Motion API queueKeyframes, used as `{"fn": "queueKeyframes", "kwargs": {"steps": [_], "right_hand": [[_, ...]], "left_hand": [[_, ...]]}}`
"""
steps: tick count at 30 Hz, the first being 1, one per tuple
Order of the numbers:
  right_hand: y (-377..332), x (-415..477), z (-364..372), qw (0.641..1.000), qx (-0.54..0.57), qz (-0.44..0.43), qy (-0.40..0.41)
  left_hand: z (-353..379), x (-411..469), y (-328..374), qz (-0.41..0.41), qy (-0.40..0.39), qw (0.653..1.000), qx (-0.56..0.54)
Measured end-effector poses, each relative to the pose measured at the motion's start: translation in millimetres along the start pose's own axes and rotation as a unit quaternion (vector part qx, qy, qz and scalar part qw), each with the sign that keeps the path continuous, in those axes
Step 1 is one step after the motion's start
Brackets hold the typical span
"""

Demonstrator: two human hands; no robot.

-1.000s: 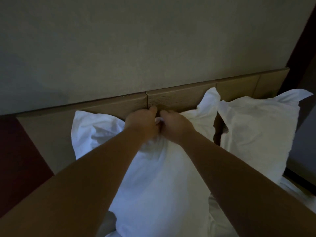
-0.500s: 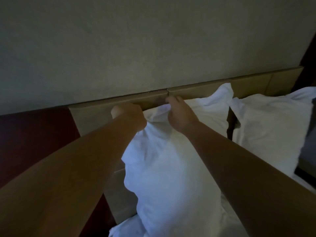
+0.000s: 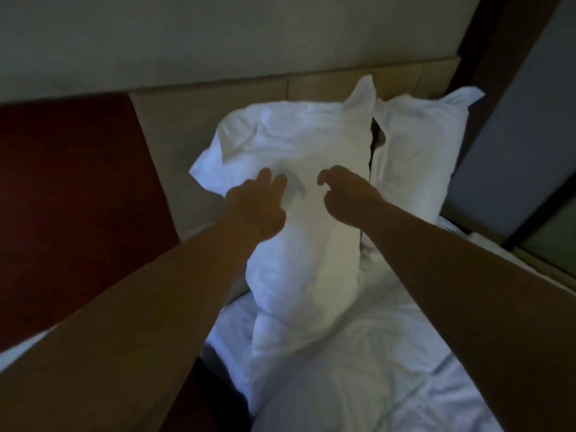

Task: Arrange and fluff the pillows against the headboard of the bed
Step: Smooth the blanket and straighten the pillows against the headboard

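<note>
Two white pillows lean against the tan headboard [image 3: 218,98]. The left pillow [image 3: 299,145] stands upright with a crumpled top edge and one corner poking up. The right pillow [image 3: 417,141] stands beside it, touching it. My left hand [image 3: 258,204] hovers in front of the left pillow's face with fingers spread, holding nothing. My right hand [image 3: 346,194] is level with it, fingers loosely curled and apart, also holding nothing. Whether the fingertips touch the pillow I cannot tell.
A white rumpled sheet [image 3: 358,369] covers the bed below the pillows. A dark red panel [image 3: 68,198] stands left of the headboard. A dark frame and grey wall [image 3: 514,135] rise at the right. The room is dim.
Both hands let go of the left pillow's top edge and drew back down its front. The pillow now leans on the headboard, and the view has pulled back.
</note>
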State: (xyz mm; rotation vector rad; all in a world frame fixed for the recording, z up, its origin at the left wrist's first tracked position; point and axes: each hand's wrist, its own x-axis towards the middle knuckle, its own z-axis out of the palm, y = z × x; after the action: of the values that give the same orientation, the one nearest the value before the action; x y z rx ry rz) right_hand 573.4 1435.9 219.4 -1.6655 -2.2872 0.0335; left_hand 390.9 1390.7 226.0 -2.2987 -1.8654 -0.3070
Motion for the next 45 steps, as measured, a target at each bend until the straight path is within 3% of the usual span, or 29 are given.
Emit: {"fn": "queueKeyframes", "kwargs": {"steps": [5, 8, 16, 24, 33, 45], "right_hand": [[10, -68, 40, 0.994, -0.036, 0.052, -0.087], [11, -93, 53, 0.992, -0.077, 0.045, -0.095], [12, -71, 12, 0.993, -0.069, 0.055, -0.078], [68, 0, -29, 0.994, -0.06, 0.081, -0.032], [227, 122, -21, 0.995, -0.054, 0.086, 0.0], [383, 280, -23, 0.992, -0.018, 0.105, 0.063]], "left_hand": [[57, -66, 5, -0.002, -0.113, 0.992, -0.048], [75, -82, 10, -0.006, -0.163, 0.986, -0.044], [45, -36, 28, 0.021, -0.123, 0.99, -0.073], [12, 67, 58, 0.027, -0.073, 0.995, -0.062], [60, 244, 164, 0.094, -0.007, 0.995, 0.004], [90, 474, 246, 0.018, 0.046, 0.998, 0.038]]}}
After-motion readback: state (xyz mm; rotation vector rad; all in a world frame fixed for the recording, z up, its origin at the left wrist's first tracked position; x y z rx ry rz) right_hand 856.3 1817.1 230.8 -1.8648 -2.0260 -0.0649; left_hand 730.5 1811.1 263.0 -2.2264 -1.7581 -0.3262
